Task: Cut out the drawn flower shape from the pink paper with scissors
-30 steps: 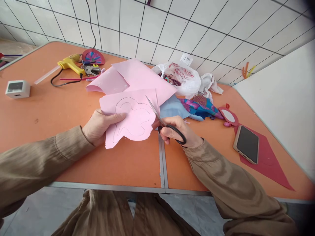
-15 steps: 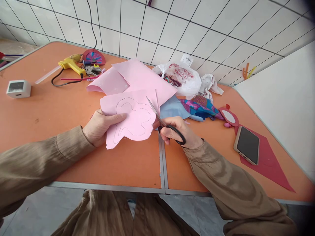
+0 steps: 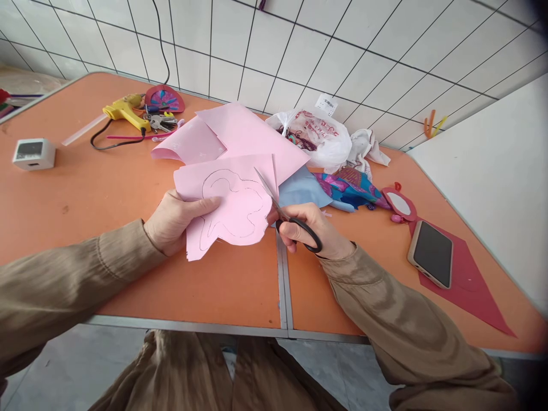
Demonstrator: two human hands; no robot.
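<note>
Running along the back, the tiled wall (image 3: 231,34) stands behind an orange table (image 3: 128,194), and two brown sleeves (image 3: 372,302) reach over its front edge. Pink paper (image 3: 252,131) spreads across the middle, curled at its left, with a white bag (image 3: 329,140) just past its right side. Off to the right lies red paper (image 3: 475,291). Nearer me, in front of the larger paper, a smaller pink sheet (image 3: 235,211) is held between the hands, marked with a curving dark outline. The left hand (image 3: 175,220) pinches its left side, thumb on top. The right hand (image 3: 314,225) grips scissors (image 3: 317,238) by their black handles, a blade lying over the sheet near its right edge; how far the blades stand apart, I can't tell. Toward the far left rests a yellow glue gun (image 3: 126,113). The phone (image 3: 432,254) lies partly over the red paper. A white box (image 3: 34,154) sits at far left, and keys (image 3: 161,122) lie just beside the glue gun.
</note>
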